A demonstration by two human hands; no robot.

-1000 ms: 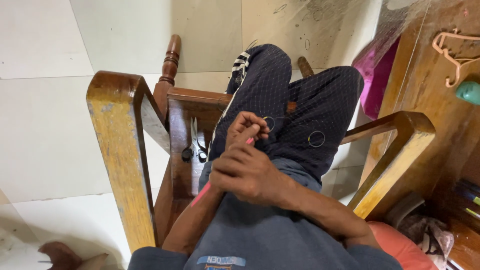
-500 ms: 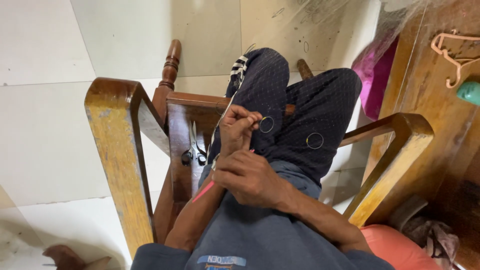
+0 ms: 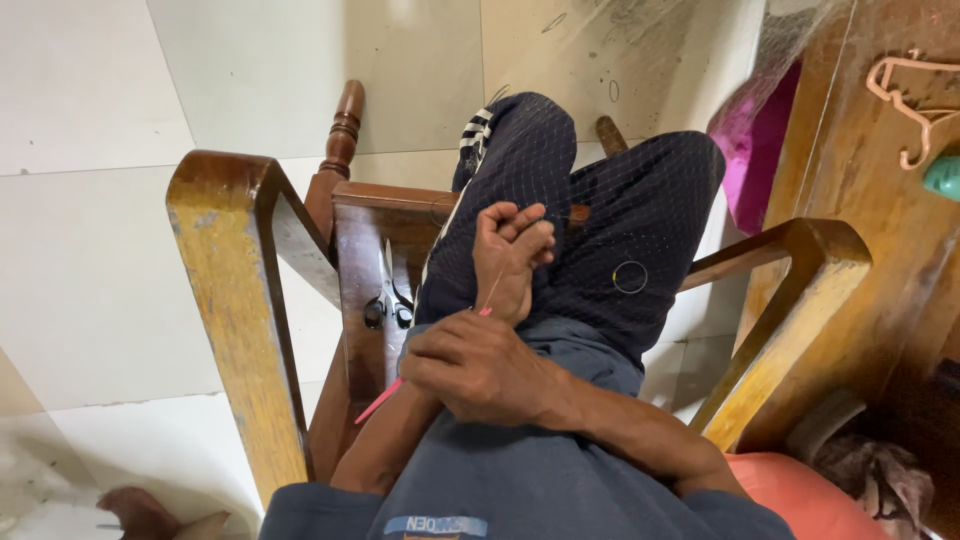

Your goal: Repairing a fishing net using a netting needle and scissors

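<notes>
The pink netting needle (image 3: 385, 400) is gripped by the right hand (image 3: 480, 365), fingers curled shut around it up near the chair seat (image 3: 355, 250); only the pink tip at the lower end and a tiny pink bit at the upper end can be seen, the rest is hidden under the hand; just beyond it, further out over the seat, the left hand (image 3: 508, 255) is closed too, with a pinch of fine netting (image 3: 600, 190) gathered between thumb and fingers; a thin thread (image 3: 492, 290) is stretched between the two hands, so they're close together but not touching as far as can be told.

The netting is draped over both knees in dark trousers, right in front of the seat, and a small metal ring (image 3: 630, 277) is seen in the mesh, off to the right of the left hand.

A pair of scissors (image 3: 388, 295) is laid flat on the bare wood of the seat, blades pointing away, just left of the left hand and not touched by anything.

The seat is flanked by the worn yellowish left armrest (image 3: 235, 300) and the right armrest (image 3: 790, 300); pale floor tiles (image 3: 90, 250) are spread out left of and beyond the seat; off to the right of the seat a wooden panel (image 3: 860, 220) with a pink hanger (image 3: 915, 110) on it is seen, plus something magenta (image 3: 755, 160) tucked beside it.
</notes>
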